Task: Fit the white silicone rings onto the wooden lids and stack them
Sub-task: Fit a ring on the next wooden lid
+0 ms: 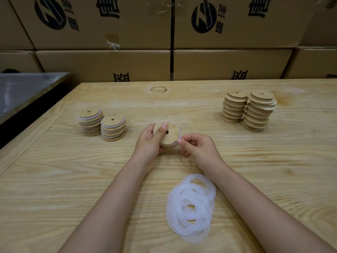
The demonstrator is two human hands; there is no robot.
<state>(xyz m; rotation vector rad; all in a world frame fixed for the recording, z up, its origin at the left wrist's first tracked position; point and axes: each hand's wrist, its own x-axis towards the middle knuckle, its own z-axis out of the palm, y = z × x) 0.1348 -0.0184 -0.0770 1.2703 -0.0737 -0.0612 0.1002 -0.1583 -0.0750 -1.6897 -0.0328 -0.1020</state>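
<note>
**Both hands grip one lid and its ring**

Our left hand (149, 143) is wrapped round a wooden lid (169, 138). The thumb lies across the flat face, just beside the little hole. Our right hand (198, 148) pinches the white ring (179, 139) at the lid's right edge, with finger and thumb pressed tight on it. We can see only a thin bit of that ring peeking out past the wood. The lid is tilted toward us, at the middle of the worktop (54, 179).

Near the front edge, between our two arms, lies a loose pile of rings (190, 205). They are all white and lie over each other.

Toward the left edge stand two short stacks (90, 122) of lids, touching each other. White bands show between the wood.

Toward the back right corner stand two tall stacks (259, 111) of plain wood lids, also touching. The top few lids on the right one stick out to the side.

Behind the back edge, big cardboard boxes (102, 64) with black print are piled up. A grey metal surface (23, 92) sits past the back left corner
</note>
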